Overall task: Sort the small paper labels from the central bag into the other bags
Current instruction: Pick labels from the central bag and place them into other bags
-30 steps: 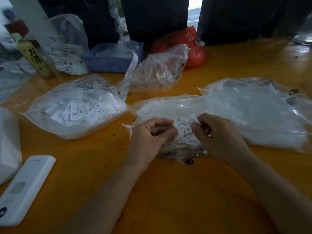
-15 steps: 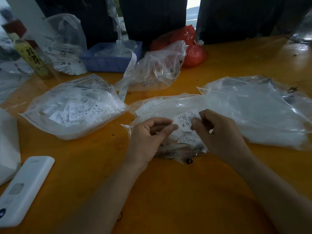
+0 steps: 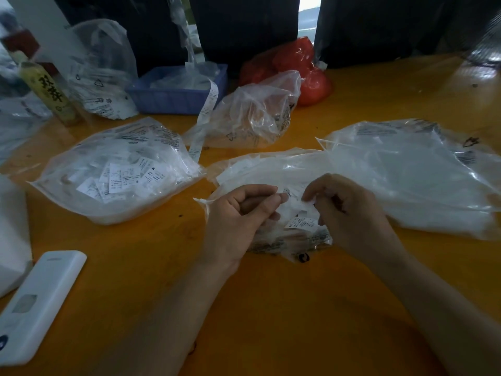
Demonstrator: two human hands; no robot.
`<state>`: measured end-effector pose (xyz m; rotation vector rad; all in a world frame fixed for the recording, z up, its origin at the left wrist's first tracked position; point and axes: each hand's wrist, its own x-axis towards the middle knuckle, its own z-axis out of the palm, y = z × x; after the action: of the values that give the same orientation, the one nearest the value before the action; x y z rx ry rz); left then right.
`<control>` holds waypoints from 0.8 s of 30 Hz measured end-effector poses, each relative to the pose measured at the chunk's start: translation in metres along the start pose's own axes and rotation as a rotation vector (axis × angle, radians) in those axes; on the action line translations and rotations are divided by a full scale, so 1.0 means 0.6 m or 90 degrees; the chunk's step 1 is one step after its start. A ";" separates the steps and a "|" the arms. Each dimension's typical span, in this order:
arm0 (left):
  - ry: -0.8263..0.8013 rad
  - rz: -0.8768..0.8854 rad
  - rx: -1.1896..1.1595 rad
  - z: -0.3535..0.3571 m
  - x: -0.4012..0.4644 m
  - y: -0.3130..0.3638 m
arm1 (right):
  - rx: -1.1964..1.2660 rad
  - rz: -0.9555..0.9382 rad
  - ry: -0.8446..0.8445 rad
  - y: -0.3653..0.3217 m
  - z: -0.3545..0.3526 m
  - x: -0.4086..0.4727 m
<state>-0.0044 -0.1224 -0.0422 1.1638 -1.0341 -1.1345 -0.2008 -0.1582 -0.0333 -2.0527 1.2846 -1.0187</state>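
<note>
Both hands work over the central bag (image 3: 271, 169), mid-table toward the near edge: left hand (image 3: 238, 215) and right hand (image 3: 349, 213) each pinch a small paper label (image 3: 294, 202) between curled fingertips.

- A small packing or garment-trade workroom, by its looks.
- Orange bench (image 3: 352, 308) strewn with clear plastic bags (image 3: 116, 172) full of printed size labels.
- Blue tray (image 3: 173, 97), a label strip (image 3: 206, 115) and a drink bottle (image 3: 47, 88) stand behind.
</note>
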 end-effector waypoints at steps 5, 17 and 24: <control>-0.027 0.047 0.106 0.001 -0.005 0.002 | 0.082 0.083 -0.162 -0.014 0.004 -0.004; -0.003 -0.093 -0.013 0.009 -0.005 -0.002 | -0.057 -0.041 0.028 -0.008 0.033 -0.008; 0.028 -0.115 -0.225 0.003 0.006 -0.003 | -0.066 -0.048 0.088 0.000 0.029 -0.004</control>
<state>-0.0059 -0.1262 -0.0436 1.0059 -0.6695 -1.3636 -0.1871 -0.1558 -0.0444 -2.1556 1.3642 -1.1673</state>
